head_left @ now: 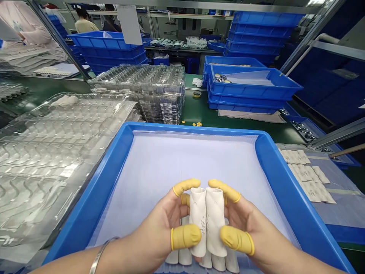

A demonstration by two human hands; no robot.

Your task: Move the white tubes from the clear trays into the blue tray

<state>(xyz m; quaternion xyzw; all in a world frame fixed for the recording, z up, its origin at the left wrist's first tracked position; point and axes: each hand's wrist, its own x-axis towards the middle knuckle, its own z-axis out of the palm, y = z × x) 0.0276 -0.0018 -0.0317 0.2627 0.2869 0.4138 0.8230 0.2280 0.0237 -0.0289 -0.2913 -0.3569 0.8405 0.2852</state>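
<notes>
Green workbench (199, 112), stacks of clear plastic blister trays (137, 82) ahead | white-lined blue plastic tray (194, 128) before you | your left hand (162, 224) and right hand (245, 220), three yellow rubber finger cots (185, 236) each, nearly closed, together gripping two white tubular rolls (197, 220) side by side above the tray | five more white rolls (185, 257) show below them

The left hand (158, 228) and the right hand (246, 224) each wear three yellow rubber finger cots (185, 236), fitted to the thumb, the index finger and the middle finger. Each cot is a smooth, matte, close-fitting sheath with a narrow rolled band at its open end. The middle-finger cots are partly hidden from view. One thin, plain, silver-coloured metal bangle (99, 257) is worn on the left wrist.
</notes>
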